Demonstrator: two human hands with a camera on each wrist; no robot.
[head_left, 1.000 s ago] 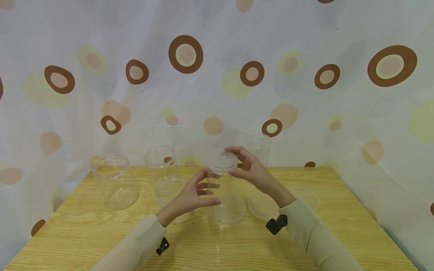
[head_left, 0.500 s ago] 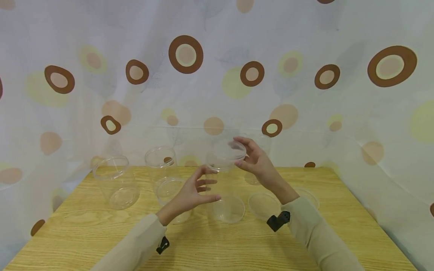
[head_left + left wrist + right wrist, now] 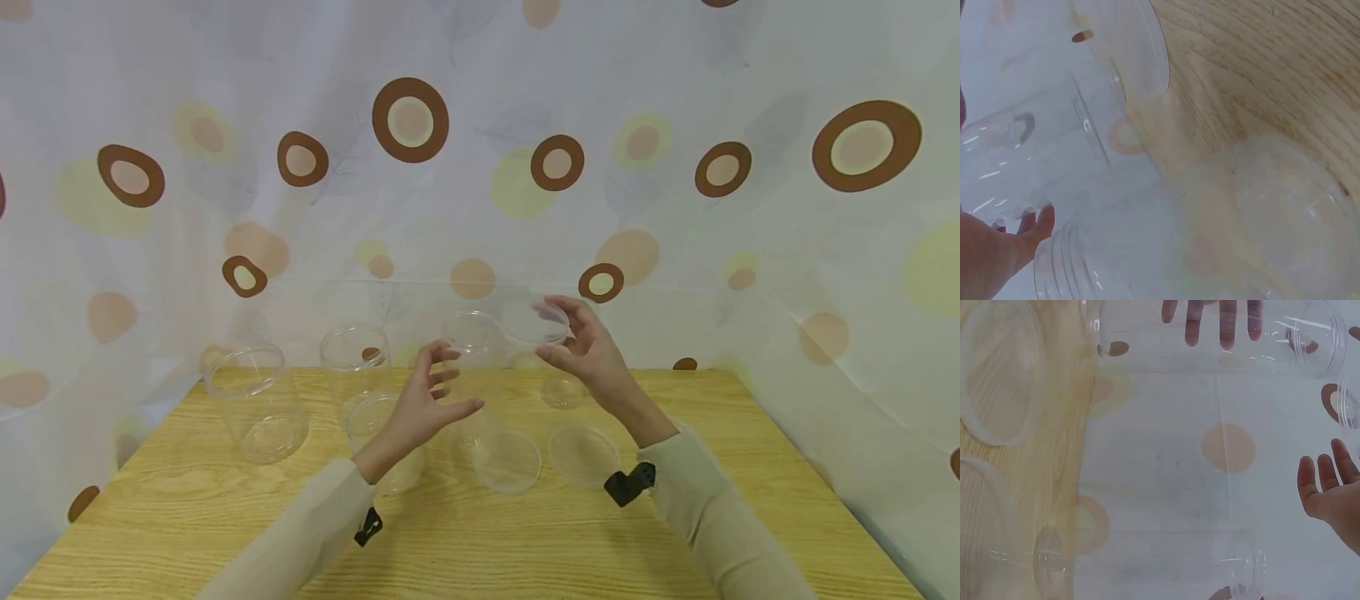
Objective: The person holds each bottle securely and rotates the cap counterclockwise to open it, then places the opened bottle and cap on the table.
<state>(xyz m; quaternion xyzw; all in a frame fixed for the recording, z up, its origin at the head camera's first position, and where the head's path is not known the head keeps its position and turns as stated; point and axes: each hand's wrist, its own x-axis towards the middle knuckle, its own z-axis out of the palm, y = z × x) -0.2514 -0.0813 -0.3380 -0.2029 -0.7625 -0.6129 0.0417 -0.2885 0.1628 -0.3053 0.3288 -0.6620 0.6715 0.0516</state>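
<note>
My left hand [image 3: 420,400] holds a clear plastic jar [image 3: 474,367] by its side, fingers on the far side and thumb in front. Seen in the right wrist view, the fingers of that left hand [image 3: 1222,322] show through the jar wall. The jar's mouth is uncovered, and its base is hard to make out. My right hand [image 3: 592,358] pinches a round clear lid [image 3: 536,323] between thumb and fingers, just right of the jar's rim and apart from it. In the left wrist view the left hand [image 3: 997,256] curls round the jar [image 3: 1029,162].
Three clear open jars [image 3: 258,408] stand at the left of the wooden table [image 3: 480,550]. Another slim jar [image 3: 562,392] stands behind my right hand. Two round lids [image 3: 507,462] lie flat ahead of me. A spotted curtain [image 3: 480,192] hangs behind.
The lid has come off the jar's mouth and moved up and right with my right hand. My left hand has raised the jar slightly and shifted it left.
</note>
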